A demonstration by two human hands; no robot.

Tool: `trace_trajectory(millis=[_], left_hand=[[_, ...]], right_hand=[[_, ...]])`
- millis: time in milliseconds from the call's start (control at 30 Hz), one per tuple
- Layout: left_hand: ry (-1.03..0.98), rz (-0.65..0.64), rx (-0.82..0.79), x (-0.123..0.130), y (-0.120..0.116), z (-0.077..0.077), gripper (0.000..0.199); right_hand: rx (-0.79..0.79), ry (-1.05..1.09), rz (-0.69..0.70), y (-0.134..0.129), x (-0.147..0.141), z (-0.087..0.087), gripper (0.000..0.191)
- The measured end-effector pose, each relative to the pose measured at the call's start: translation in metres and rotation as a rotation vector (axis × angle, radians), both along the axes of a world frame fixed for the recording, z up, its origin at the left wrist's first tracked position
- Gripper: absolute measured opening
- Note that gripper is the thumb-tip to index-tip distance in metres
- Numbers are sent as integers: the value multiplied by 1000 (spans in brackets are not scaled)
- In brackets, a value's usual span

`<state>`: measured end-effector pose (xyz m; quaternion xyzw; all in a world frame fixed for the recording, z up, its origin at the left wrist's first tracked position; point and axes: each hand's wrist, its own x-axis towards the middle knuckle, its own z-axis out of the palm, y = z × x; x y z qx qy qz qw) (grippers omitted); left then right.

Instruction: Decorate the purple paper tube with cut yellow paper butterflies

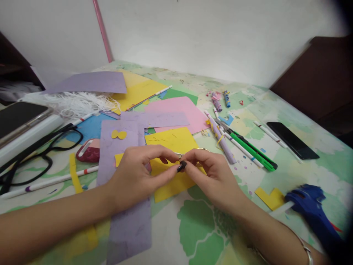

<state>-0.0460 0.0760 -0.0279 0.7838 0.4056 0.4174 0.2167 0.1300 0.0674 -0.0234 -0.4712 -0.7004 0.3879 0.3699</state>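
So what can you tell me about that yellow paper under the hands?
The yellow rectangular paper sheet looks like thin, matte craft paper with straight cut edges. It lies flat on the flower-patterned table cover, turned at an angle, partly over a long purple paper sheet. The left hand and right hand meet over its middle and hide that part; whether the fingers touch it cannot be told.

A small yellow paper piece (161, 165) is pinched between the left hand (138, 175) and right hand (212, 175), above purple paper (118, 147) on the table (201, 228).
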Motion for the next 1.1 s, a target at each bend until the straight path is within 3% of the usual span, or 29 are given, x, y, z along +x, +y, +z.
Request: trace_trajectory(millis=[300, 500, 767, 1100], left_hand=[[5, -29, 22, -2, 1, 0, 13], [69, -9, -97, -3, -1, 4, 14], [68, -33, -3, -3, -2, 3, 17], [28, -110, -146, -3, -1, 7, 20]], right_hand=[[-78, 51, 26, 0, 0, 1, 13], [-124, 81, 45, 1, 1, -1, 13], [-136, 101, 53, 2, 2, -1, 16], [-93, 89, 60, 2, 1, -1, 13]])
